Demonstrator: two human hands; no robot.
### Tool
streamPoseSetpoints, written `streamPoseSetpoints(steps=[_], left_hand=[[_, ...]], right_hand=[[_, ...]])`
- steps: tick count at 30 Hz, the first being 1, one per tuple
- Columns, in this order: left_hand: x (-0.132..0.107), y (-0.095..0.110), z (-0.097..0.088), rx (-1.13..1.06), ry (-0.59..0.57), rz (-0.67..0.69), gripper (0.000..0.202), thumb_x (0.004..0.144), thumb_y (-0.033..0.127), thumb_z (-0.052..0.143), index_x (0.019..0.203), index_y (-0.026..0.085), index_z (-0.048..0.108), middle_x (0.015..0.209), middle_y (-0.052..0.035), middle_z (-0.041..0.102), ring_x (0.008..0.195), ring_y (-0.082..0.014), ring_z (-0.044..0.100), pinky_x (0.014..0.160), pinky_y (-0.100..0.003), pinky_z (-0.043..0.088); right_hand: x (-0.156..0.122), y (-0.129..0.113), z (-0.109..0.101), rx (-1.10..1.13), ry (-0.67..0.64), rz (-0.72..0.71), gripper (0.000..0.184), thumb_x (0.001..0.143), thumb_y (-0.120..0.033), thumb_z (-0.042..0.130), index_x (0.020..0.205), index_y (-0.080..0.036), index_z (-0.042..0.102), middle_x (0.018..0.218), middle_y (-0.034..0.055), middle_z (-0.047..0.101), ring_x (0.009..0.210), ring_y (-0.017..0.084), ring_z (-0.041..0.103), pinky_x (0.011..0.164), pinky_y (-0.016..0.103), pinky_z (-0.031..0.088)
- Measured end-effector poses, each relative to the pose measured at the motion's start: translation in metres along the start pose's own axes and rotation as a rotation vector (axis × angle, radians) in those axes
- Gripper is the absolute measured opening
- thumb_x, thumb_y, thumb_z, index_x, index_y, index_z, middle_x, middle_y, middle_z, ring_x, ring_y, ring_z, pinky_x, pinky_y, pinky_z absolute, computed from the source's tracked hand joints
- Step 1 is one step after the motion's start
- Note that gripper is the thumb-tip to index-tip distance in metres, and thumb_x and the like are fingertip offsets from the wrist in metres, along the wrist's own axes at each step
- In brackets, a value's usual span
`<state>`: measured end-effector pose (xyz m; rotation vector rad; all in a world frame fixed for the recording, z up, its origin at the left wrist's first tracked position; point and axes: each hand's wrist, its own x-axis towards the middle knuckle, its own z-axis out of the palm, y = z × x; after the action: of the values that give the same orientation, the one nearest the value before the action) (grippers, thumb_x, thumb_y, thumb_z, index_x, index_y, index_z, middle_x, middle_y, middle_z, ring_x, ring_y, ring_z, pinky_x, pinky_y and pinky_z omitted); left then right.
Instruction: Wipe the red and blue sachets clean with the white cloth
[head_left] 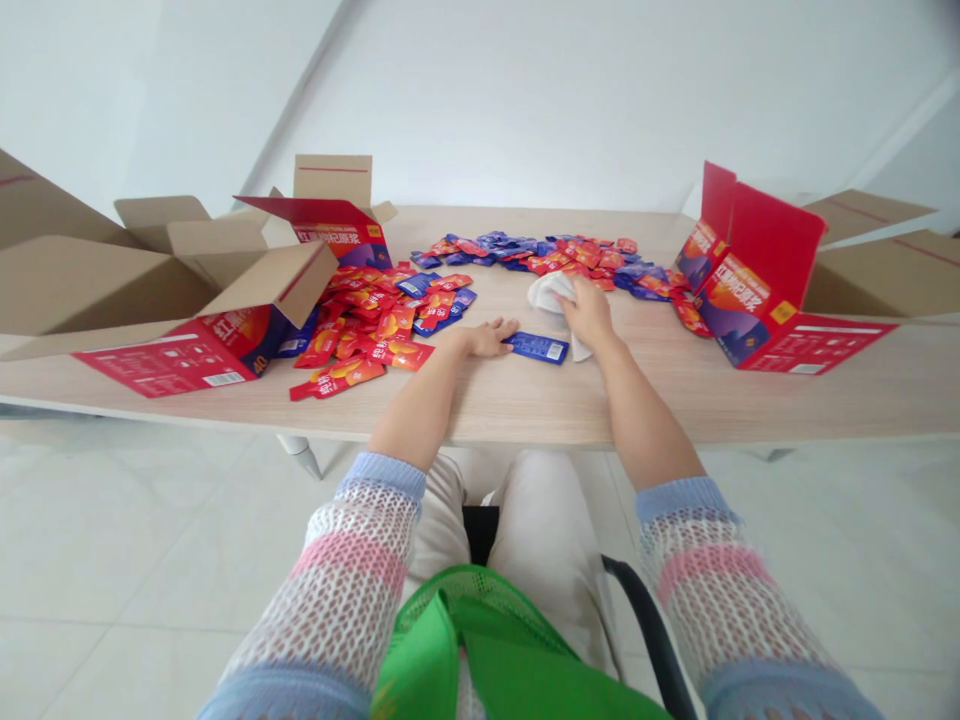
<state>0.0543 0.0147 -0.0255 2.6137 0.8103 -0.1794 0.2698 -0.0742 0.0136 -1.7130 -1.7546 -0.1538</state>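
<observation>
Left hand flat; right hand around cloth

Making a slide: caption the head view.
At a wooden table, the left hand touches a blue sachet while the right hand rests on a white cloth.

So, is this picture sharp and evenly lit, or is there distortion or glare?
Head view: light is soft and even, with only faint shadows under the left hand and the right hand on the white cloth; no glare on the table; the wide lens bows the table edge and stretches the sleeves; print on the blue sachet is too soft to read.
</observation>
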Motion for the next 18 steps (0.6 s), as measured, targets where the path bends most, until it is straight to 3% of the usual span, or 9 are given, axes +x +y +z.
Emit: streamPoseSetpoints(steps=[3, 6, 9, 13, 15, 18], left_hand=[[-0.003, -0.004, 0.004, 0.043, 0.107, -0.003, 0.076, 0.084, 0.051, 0.044, 0.150, 0.020, 0.023, 0.156, -0.0027, 0.017, 0.143, -0.0249, 0.011, 0.115, -0.035, 0.012], [-0.011, -0.002, 0.005, 0.089, 0.244, -0.069, 0.069, 0.081, 0.061, 0.048, 0.141, 0.029, 0.043, 0.152, 0.0013, 0.031, 0.139, -0.0278, 0.026, 0.112, -0.035, 0.021], [-0.016, 0.006, 0.004, 0.098, 0.362, -0.174, 0.065, 0.075, 0.069, 0.052, 0.129, 0.033, 0.058, 0.140, 0.0005, 0.049, 0.126, -0.0288, 0.046, 0.103, -0.035, 0.035], [-0.014, 0.018, 0.007, 0.117, 0.471, -0.349, 0.049, 0.077, 0.060, 0.056, 0.111, 0.027, 0.070, 0.106, -0.0069, 0.070, 0.102, -0.0261, 0.063, 0.086, -0.031, 0.046], [-0.013, 0.019, 0.008, 0.126, 0.487, -0.345, 0.046, 0.076, 0.057, 0.059, 0.108, 0.028, 0.072, 0.102, -0.0070, 0.070, 0.099, -0.0256, 0.063, 0.083, -0.030, 0.047], [-0.013, 0.018, 0.008, 0.114, 0.478, -0.293, 0.045, 0.077, 0.059, 0.059, 0.109, 0.030, 0.071, 0.113, -0.0037, 0.068, 0.105, -0.0245, 0.060, 0.087, -0.029, 0.045]], right_hand=[[0.006, 0.012, -0.003, 0.035, 0.190, 0.056, 0.049, 0.095, -0.043, 0.036, 0.134, -0.015, 0.046, 0.125, 0.0159, 0.056, 0.118, 0.030, 0.049, 0.098, 0.042, 0.039], [0.005, 0.011, 0.010, 0.070, 0.226, -0.002, 0.052, 0.095, -0.049, 0.033, 0.133, -0.016, 0.045, 0.126, 0.0151, 0.056, 0.117, 0.028, 0.051, 0.098, 0.041, 0.040], [-0.006, -0.006, 0.030, 0.028, -0.004, -0.093, 0.053, 0.095, -0.049, 0.033, 0.136, -0.017, 0.043, 0.129, 0.0143, 0.056, 0.117, 0.027, 0.052, 0.097, 0.039, 0.041], [-0.022, -0.030, 0.047, -0.094, -0.409, -0.265, 0.059, 0.093, -0.052, 0.038, 0.140, -0.016, 0.040, 0.136, 0.0149, 0.051, 0.121, 0.027, 0.050, 0.099, 0.036, 0.039], [-0.024, -0.034, 0.047, -0.151, -0.482, -0.260, 0.061, 0.093, -0.053, 0.039, 0.140, -0.016, 0.040, 0.137, 0.0154, 0.050, 0.122, 0.027, 0.050, 0.099, 0.036, 0.038], [-0.021, -0.029, 0.038, -0.195, -0.554, -0.149, 0.058, 0.093, -0.055, 0.036, 0.135, -0.017, 0.047, 0.135, 0.0151, 0.053, 0.119, 0.027, 0.052, 0.096, 0.034, 0.039]])
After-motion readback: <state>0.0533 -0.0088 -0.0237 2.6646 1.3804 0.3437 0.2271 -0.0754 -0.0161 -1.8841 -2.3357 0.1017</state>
